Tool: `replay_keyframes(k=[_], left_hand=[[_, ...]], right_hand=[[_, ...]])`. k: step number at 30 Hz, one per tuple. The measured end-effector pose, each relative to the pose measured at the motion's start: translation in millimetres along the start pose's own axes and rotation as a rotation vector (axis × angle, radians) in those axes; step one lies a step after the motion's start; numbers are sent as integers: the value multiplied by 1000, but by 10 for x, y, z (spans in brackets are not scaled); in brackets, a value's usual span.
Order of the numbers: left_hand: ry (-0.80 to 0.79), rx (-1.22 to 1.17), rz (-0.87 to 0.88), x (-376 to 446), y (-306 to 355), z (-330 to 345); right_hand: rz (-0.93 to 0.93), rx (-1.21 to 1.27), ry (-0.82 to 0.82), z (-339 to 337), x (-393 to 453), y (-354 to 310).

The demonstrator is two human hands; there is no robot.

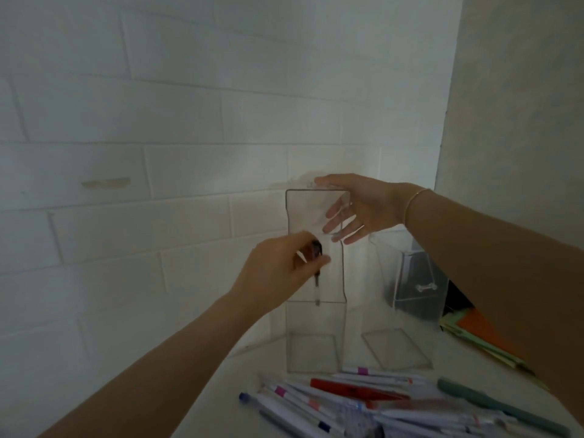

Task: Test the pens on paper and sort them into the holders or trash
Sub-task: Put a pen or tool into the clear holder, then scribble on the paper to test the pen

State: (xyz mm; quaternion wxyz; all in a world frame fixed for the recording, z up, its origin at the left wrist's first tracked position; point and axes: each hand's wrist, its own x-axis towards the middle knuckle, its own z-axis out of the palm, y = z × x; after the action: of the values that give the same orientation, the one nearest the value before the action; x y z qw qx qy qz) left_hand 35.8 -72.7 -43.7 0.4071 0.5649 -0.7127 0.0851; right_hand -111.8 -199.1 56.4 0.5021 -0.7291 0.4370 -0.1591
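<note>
A tall clear acrylic holder (316, 336) stands at the back of the white table. My left hand (278, 273) grips a pen (317, 286) with a dark cap, held upright with its tip pointing down in front of the holder's upper part. My right hand (357, 210) is spread at the holder's top right corner, thumb on the rim, fingers apart. A second clear holder (398, 347) stands just to the right. Several pens (347, 403) lie in a loose pile near the table's front.
A clear box with a small handle (420, 279) stands at the back right. Orange and green folders (483, 336) lie to its right. A teal pen (499, 406) lies at the pile's right. A white brick wall (158, 153) stands close behind.
</note>
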Motion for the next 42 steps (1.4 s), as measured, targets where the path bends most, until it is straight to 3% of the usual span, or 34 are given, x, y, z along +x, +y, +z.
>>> replay_keyframes(k=[2, 8, 14, 20, 24, 27, 30, 31, 33, 35, 37, 40, 42], left_hand=[[-219, 27, -72, -24, -66, 135], [-717, 223, 20, -91, 60, 215], [-699, 160, 161, -194, 29, 248], [-707, 123, 154, -300, 111, 258], [-695, 152, 165, -293, 204, 287], [-664, 204, 149, -310, 260, 324], [-620, 446, 150, -323, 369, 261], [-558, 567, 188, -330, 402, 227], [-287, 713, 377, -364, 448, 165], [-53, 630, 594, -451, 527, 152], [-218, 534, 622, -591, 620, 235], [-631, 615, 369, -851, 677, 539], [-678, 650, 274, -965, 628, 707]], right_hand=[[36, 59, -4, 16, -8, -11], [139, 193, -26, 7, -3, -77], [154, 153, 127, 44, -48, -158], [13, 747, 245, 212, -100, -77], [-133, 930, 318, 365, -154, 56], [-190, 500, 532, 450, -186, 190], [-326, 139, 705, 540, -309, 348], [-411, -11, 773, 589, -398, 392], [-593, -327, 867, 685, -598, 543], [-716, -507, 885, 773, -791, 726], [-697, -635, 820, 813, -924, 942], [-441, -855, 490, 845, -1024, 1290], [-253, -960, 262, 893, -1081, 1504]])
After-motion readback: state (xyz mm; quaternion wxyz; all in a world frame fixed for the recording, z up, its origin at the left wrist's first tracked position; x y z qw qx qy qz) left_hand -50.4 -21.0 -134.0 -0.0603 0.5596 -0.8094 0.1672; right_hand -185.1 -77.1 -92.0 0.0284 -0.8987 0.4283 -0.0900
